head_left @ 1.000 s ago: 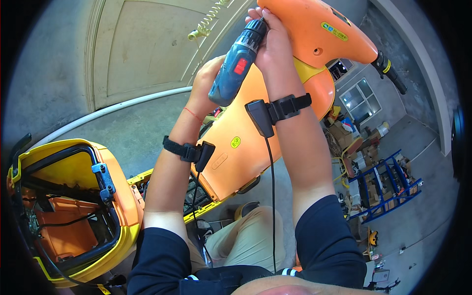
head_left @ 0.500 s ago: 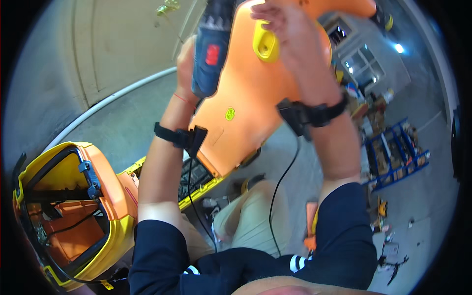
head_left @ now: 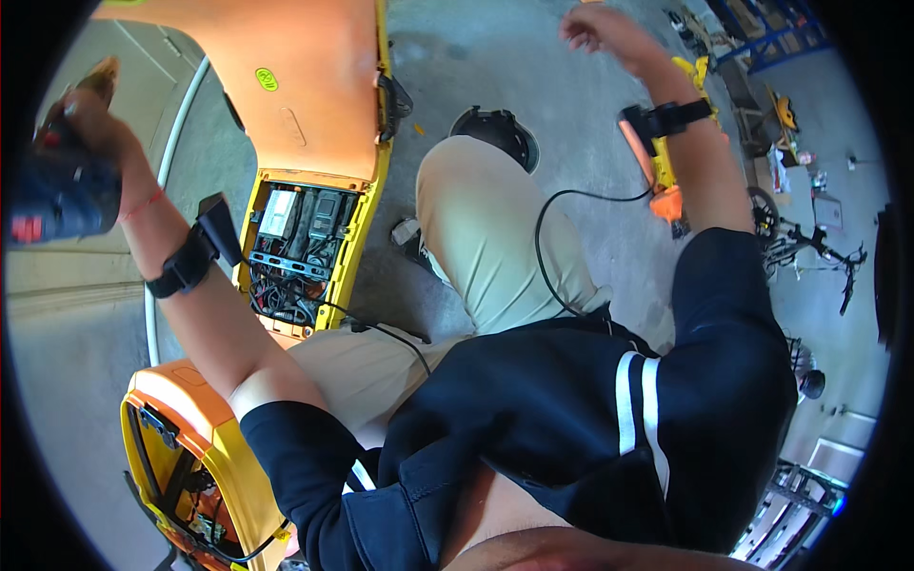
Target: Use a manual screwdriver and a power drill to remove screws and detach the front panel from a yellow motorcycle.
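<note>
At the far left my left hand (head_left: 95,124) is wrapped round a dark blue power drill (head_left: 62,195) with a red mark; the drill is partly cut off and blurred. My right hand (head_left: 609,38) is held out at the upper right over the floor, fingers loosely bent, with nothing visible in it. Between my arms stands an orange-and-yellow vehicle body (head_left: 314,76), with a smooth orange panel and a green sticker. Below the panel an uncovered compartment (head_left: 300,238) shows black boxes, a metal bracket and bundled wires.
An orange-and-yellow part (head_left: 664,181) lies on the floor beneath my right forearm. A dark rounded shell (head_left: 500,133) is beyond my knee. A yellow-and-orange housing (head_left: 190,409) stands at the lower left. A blue rack (head_left: 781,33) and a bicycle (head_left: 819,243) are at the right.
My hands have parted: the left has swung left and down with the drill, the right has left the yellow fitting and moved right. My view has turned, showing more of the compartment and floor.
</note>
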The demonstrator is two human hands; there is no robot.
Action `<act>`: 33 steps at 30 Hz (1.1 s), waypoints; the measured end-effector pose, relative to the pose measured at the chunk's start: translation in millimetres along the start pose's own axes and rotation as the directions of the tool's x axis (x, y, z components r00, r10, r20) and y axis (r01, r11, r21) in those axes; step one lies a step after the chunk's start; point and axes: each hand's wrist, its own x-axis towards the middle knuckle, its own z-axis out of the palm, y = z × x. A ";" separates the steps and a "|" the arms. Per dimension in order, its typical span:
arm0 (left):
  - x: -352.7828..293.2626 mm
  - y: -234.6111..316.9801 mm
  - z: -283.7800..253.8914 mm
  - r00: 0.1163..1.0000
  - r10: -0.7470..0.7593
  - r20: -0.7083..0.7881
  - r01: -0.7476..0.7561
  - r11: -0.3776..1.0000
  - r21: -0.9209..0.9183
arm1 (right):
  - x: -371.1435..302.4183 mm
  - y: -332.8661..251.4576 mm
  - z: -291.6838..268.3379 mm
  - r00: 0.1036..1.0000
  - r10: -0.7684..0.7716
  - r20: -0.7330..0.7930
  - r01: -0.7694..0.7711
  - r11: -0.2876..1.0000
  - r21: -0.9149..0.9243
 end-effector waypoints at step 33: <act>10.9 124.5 -127.5 0.441 -0.639 0.630 0.725 -0.160 -0.670 | -35.2 -176.7 70.0 0.841 -0.495 0.218 0.421 0.852 0.310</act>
